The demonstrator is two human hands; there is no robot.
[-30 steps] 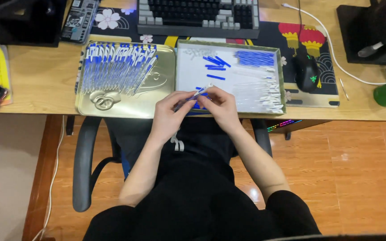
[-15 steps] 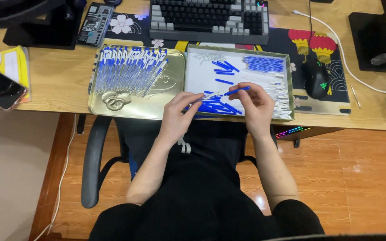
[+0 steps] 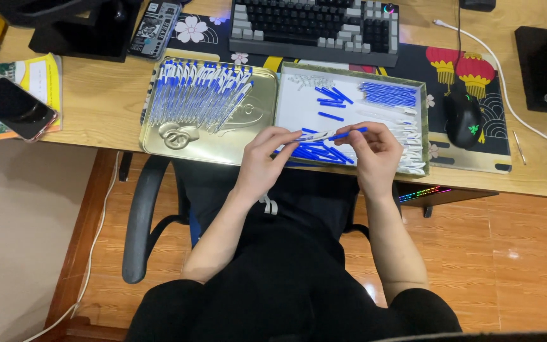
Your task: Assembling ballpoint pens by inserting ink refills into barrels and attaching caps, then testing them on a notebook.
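Over the white tray [image 3: 289,107] at the counter's front edge, left hand [image 3: 267,152] and right hand [image 3: 375,149] pinch one blue pen [image 3: 330,135] between them, fingers clamped on its ends; assembly seems underway, needing steady alignment

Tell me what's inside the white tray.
The white tray holds loose blue caps, a neat blue pile, white pen barrels and more blue parts. The hands cover part of its front.
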